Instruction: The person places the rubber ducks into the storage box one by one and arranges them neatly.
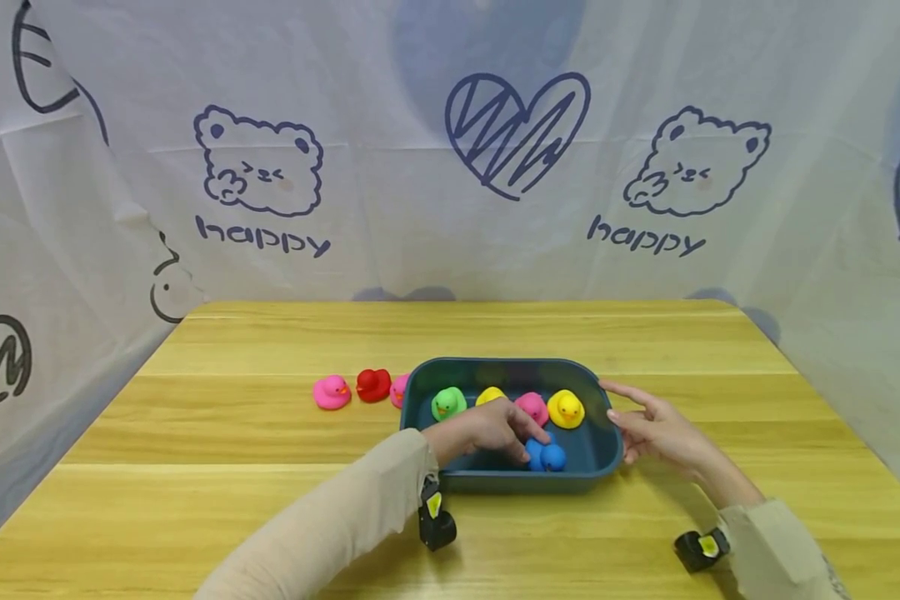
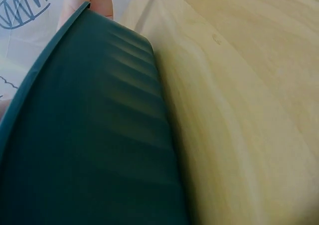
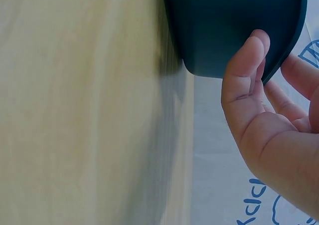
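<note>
A dark teal plastic bin (image 1: pixel 510 482) sits on the wooden table, its outer wall (image 2: pixel 89 115) filling much of the left wrist view. Over the near edge reaches my left hand (image 1: pixel 495 429), thumb and index finger pinching a blue rubber duck (image 1: pixel 551 457) low inside the bin. Behind it stand a green duck (image 1: pixel 448 404), a yellow duck (image 1: pixel 566 409), a pink duck (image 1: pixel 532 407) and a second yellow duck (image 1: pixel 490 395), partly hidden by the hand. At the bin's right end, my right hand (image 1: pixel 663 433) touches the outer wall and rim with fairly straight fingers.
Left of the bin on the table lie a pink duck (image 1: pixel 332 392), a red duck (image 1: pixel 373 385) and another pink duck (image 1: pixel 398 390) partly covered by the bin's side. A printed white cloth (image 1: pixel 390 183) hangs behind the table.
</note>
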{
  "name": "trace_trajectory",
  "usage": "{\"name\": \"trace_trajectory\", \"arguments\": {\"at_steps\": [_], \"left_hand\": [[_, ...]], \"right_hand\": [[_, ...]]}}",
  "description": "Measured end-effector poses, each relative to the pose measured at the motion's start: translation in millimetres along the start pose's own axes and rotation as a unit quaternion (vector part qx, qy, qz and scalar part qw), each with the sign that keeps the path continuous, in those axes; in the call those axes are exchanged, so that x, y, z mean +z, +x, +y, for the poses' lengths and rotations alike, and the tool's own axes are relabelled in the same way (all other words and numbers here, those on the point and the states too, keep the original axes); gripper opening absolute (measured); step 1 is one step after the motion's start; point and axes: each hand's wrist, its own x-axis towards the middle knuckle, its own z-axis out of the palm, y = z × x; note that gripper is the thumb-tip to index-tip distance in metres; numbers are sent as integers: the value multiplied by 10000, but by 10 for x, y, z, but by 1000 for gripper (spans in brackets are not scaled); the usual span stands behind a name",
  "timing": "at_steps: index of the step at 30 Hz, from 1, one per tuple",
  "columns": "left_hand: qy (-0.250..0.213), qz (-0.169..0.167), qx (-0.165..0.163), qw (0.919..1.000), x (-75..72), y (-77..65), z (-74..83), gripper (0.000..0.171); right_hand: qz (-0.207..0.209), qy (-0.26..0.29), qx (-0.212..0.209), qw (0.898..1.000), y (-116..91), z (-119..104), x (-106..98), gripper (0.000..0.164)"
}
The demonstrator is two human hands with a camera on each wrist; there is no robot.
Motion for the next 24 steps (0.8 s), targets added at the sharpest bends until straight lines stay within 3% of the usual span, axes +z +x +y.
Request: {"name": "trace_trajectory", "arguments": {"at_steps": [12,20,24], "left_hand": [[4,455,-26,9990,2,-7,-10,26],[-40,495,-365,9981,3,-33,-20,19],[-425,454,-533,9966,-3,-40,-14,18]], "right_hand": [[-40,20,-21,10000,-2,10,-7,64],[-62,61,-42,10000,-3,15,-8,64],[-52,62,-69,9999,-2,16,-7,64]]}}
